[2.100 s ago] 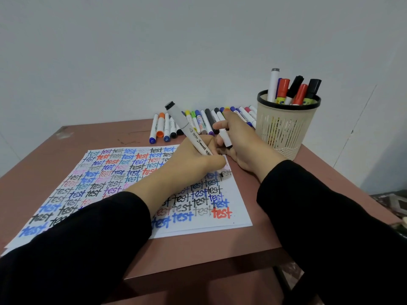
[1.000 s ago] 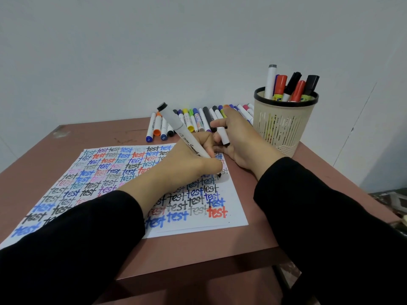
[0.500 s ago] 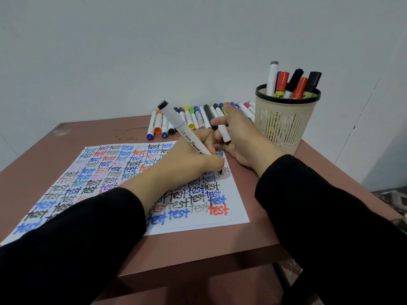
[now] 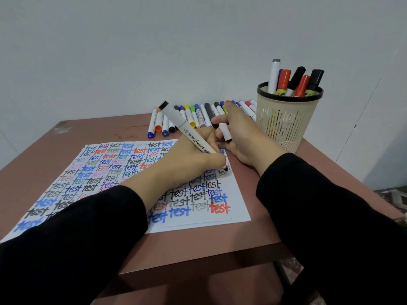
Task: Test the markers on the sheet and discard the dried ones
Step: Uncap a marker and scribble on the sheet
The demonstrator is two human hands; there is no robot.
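A white sheet (image 4: 237, 208) covered with rows of the word "test" in several colours lies on the brown table (image 4: 220, 241). My left hand (image 4: 189, 160) grips a white marker (image 4: 187, 130) with a black end cap, slanted, its black tip touching the sheet's right side beside a half-written black word. My right hand (image 4: 244, 137) rests at the sheet's upper right corner and pinches a short white cap with a black end (image 4: 225, 132). A row of capped markers (image 4: 193, 118) lies along the table's back edge.
A beige mesh cup (image 4: 286, 126) with a black rim stands at the back right and holds several markers upright. A white wall runs right behind the table. The table's front and right edges are close to my sleeves.
The marker tip has shifted slightly on the sheet's right side as black strokes were added. My right hand stays in place with the cap. The view has moved a little.
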